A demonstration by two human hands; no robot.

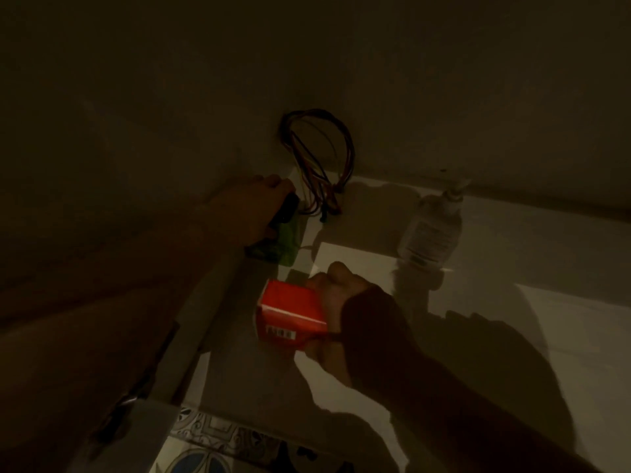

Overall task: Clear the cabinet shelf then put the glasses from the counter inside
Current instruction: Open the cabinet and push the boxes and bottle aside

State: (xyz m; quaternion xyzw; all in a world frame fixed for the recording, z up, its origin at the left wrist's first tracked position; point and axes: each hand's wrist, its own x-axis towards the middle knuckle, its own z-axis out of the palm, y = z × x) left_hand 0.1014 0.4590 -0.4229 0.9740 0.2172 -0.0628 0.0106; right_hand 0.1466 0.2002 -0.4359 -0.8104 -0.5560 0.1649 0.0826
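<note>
View into a dim cabinet, seen from the head camera. The right hand (336, 308) gripped a red box (290, 310), fingers curled round its right side and thumb under its lower edge; the box was tilted, a barcode label facing the camera, and whether it touched the shelf (495, 319) could not be told. Up and to the left of that hand, the left hand (252, 213) held a green object (278, 244) with a dark top, fingers wrapped over its upper part; the object stood at the shelf's left edge against the cabinet wall. Just right of the left hand, a bundle of coloured wires (317, 158) looped from the back wall and hung to the shelf. A white sheet (358, 264) lay flat just beyond the right hand. Up and to the right of the right hand, a clear pump bottle (432, 230) stood upright near the back wall. Below both hands, under the shelf's front edge, patterned tiles (211, 438) showed. The glasses were not in view.
</note>
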